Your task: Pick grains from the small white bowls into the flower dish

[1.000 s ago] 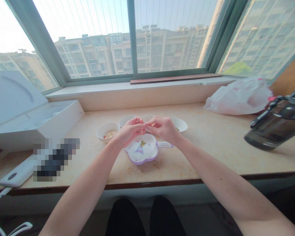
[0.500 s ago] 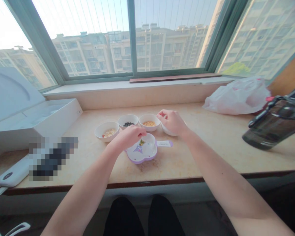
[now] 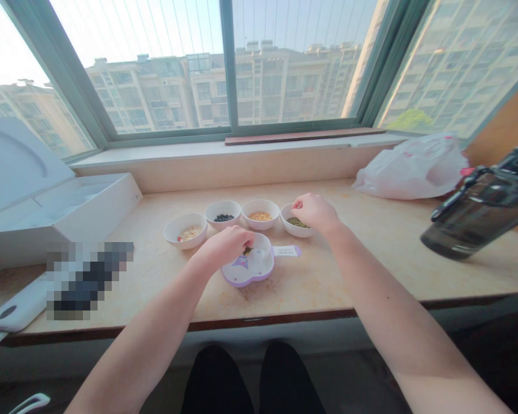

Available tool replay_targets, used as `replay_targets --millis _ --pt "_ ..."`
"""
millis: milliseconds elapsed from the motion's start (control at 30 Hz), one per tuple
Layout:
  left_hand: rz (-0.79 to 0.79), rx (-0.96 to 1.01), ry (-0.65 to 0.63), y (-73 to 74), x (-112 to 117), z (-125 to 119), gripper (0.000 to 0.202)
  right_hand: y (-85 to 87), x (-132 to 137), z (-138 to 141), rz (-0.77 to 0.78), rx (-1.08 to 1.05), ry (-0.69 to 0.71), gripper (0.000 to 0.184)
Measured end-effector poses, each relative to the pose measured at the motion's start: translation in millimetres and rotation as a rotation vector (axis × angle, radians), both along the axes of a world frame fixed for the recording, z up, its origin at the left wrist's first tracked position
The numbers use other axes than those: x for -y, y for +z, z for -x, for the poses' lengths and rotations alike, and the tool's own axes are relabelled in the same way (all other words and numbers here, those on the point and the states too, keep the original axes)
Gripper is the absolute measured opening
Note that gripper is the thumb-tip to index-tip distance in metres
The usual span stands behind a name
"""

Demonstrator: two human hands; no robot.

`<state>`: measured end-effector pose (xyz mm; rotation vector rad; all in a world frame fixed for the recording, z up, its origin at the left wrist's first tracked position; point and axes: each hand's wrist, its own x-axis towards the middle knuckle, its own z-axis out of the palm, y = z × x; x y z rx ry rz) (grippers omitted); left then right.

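open white box (image 3: 64,221), pale plastic bag (image 3: 408,169), dark bottle (image 3: 479,204), window frame (image 3: 229,69)

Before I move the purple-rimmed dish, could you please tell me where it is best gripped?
Probably by the slim handle, coming from the person's right: it juts out that way from the dish, while the left hand is over the opposite side and bowls stand just beyond.

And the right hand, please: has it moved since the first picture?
Yes. Judged against the purple-edged dish, the right hand has moved to the right, from beside the left hand to the rightmost bowl.
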<state>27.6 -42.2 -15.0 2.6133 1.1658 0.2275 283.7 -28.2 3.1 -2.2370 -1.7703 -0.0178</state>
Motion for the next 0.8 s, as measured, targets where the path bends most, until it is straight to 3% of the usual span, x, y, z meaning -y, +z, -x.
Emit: replay_targets --millis 267,500,733,800 --pt "-0.066 0.036 -0.069 -8.2 -2 -1 0.029 -2.0 0 -3 -0.019 -0.029 0.022 0.017" --pt "-0.048 0.139 -0.078 -3.9 -3 3 0.031 -3.5 0 -4 0.001 -0.074 0.051 0.022" --pt "0.179 0.632 0.027 9.2 -8 6 0.022 -1.7 3 13 -0.242 -0.239 0.293 0.019" --pt "0.151 0.65 0.053 9.2 -9 5 0.021 -2.5 6 24 -0.271 -0.307 0.365 0.019"
